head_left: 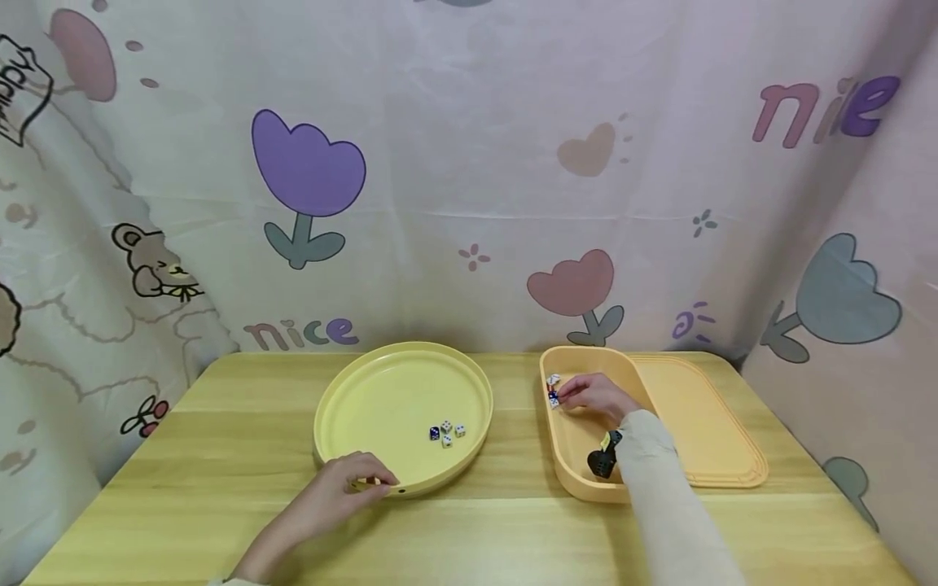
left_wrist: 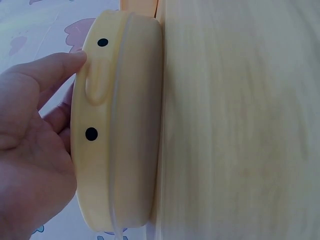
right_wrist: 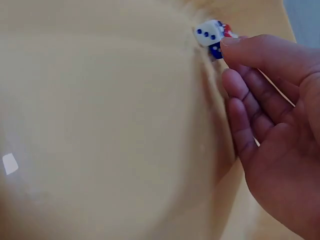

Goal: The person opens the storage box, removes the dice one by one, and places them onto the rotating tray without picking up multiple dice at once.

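A round yellow tray (head_left: 403, 391) stands at the left, and my left hand (head_left: 333, 496) pinches its near rim. In the left wrist view the thumb lies on the rim of that tray (left_wrist: 135, 125), other fingers partly hidden behind it. My right hand (head_left: 597, 396) reaches into an orange box (head_left: 564, 456), fingertips at a blue die (head_left: 553, 395) by the left wall. In the right wrist view the thumb and fingers close about the blue die (right_wrist: 215, 51), partly covered; a white die (right_wrist: 207, 33) and a red die (right_wrist: 227, 30) sit against it.
Several dice, one dark blue die (head_left: 435, 433) among white ones, lie in the round tray. A black object (head_left: 602, 462) with a yellow part sits in the box near my right forearm. An orange lid (head_left: 703, 423) lies right of the box on the wooden table (head_left: 506, 537).
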### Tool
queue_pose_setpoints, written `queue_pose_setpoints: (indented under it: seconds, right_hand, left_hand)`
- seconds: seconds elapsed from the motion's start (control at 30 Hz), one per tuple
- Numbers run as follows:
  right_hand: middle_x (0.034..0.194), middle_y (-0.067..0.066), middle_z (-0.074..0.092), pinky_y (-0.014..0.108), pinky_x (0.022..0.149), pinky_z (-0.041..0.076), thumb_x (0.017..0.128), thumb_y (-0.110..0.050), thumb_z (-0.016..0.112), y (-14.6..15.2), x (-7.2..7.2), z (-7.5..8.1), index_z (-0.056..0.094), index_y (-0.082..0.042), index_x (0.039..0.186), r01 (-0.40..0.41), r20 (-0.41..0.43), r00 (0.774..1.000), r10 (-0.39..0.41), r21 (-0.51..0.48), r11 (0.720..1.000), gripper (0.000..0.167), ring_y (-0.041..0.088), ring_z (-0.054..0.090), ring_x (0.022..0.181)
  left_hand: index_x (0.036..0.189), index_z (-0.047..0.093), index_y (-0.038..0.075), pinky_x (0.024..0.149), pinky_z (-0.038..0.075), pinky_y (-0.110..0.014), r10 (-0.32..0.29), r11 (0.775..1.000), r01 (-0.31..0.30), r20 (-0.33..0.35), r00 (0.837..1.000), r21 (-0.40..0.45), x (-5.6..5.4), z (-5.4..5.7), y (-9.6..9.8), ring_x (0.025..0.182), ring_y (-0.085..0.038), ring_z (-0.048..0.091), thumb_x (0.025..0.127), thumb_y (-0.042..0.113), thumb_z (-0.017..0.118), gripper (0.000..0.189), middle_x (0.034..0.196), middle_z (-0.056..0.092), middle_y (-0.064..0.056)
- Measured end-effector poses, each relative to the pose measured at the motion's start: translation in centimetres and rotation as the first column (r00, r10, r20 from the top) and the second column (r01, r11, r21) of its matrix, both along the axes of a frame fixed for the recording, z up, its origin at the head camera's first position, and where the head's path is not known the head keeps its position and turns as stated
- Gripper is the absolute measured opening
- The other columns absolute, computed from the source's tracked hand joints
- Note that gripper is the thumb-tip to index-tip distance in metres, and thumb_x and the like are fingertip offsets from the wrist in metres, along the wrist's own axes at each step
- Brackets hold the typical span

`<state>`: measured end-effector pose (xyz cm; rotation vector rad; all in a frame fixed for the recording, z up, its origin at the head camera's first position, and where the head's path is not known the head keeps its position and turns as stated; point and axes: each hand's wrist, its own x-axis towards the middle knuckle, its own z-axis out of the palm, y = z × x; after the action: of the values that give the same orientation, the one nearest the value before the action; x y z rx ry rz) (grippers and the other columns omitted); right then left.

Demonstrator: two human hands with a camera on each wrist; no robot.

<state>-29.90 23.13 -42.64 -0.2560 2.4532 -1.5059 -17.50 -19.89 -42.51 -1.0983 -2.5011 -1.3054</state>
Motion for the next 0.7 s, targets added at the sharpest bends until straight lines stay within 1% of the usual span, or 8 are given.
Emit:
queue_pose_setpoints:
  seconds: [0.1,0.23,0.33,0.47,0.7]
  right_hand:
    - [0.092,0.011,0.07,0.025,0.075,0.046,0.077,0.007,0.071,-0.3,0.0,-0.2,0.067,0.012,0.098,0.023,0.005,1.0,-0.023,0.004,1.0,0.022,0.013,0.06,0.083]
    - [0.09,0.008,0.07,0.023,0.074,0.046,0.076,0.008,0.073,-0.5,0.1,-0.4,0.067,0.011,0.097,0.052,0.016,0.999,-0.052,-0.008,0.999,0.022,0.012,0.058,0.082]
    - [0.089,0.007,0.069,0.023,0.074,0.047,0.075,0.009,0.074,-0.7,0.1,-0.4,0.066,0.012,0.097,0.055,0.016,0.998,-0.055,-0.019,0.998,0.023,0.013,0.058,0.081]
    - [0.085,0.005,0.067,0.023,0.072,0.047,0.074,0.011,0.075,-1.1,0.1,-0.4,0.066,0.011,0.094,0.077,0.021,0.997,-0.077,-0.031,0.997,0.022,0.013,0.057,0.079]
    - [0.08,0.004,0.064,0.023,0.068,0.046,0.072,0.011,0.076,-1.5,0.1,-0.4,0.064,0.011,0.09,0.075,-0.02,0.997,-0.075,-0.018,0.997,0.022,0.012,0.054,0.074]
  left_hand:
    - [0.095,0.072,0.016,0.069,0.05,-0.026,-0.006,1.0,0.006,-0.005,1.0,0.012,0.1,-0.1,0.1,0.081,-0.005,0.058,0.088,0.007,0.069,0.012,0.09,0.066,0.011]
    - [0.095,0.072,0.016,0.069,0.05,-0.025,-0.008,1.0,0.009,-0.025,1.0,0.017,0.1,-0.3,0.0,0.08,-0.005,0.058,0.088,0.006,0.069,0.013,0.089,0.066,0.011]
    - [0.095,0.072,0.016,0.068,0.05,-0.025,-0.005,1.0,0.006,-0.032,0.999,0.016,0.1,-0.3,0.0,0.08,-0.005,0.057,0.087,0.007,0.07,0.013,0.089,0.066,0.01]
    - [0.096,0.072,0.017,0.068,0.049,-0.025,-0.004,1.0,0.005,-0.025,1.0,0.015,0.1,-0.3,0.0,0.08,-0.005,0.057,0.088,0.007,0.07,0.013,0.089,0.066,0.01]
    - [0.096,0.072,0.017,0.068,0.049,-0.025,-0.009,1.0,0.01,-0.044,0.999,0.017,-0.1,-0.3,0.2,0.08,-0.005,0.057,0.088,0.006,0.07,0.013,0.089,0.066,0.009]
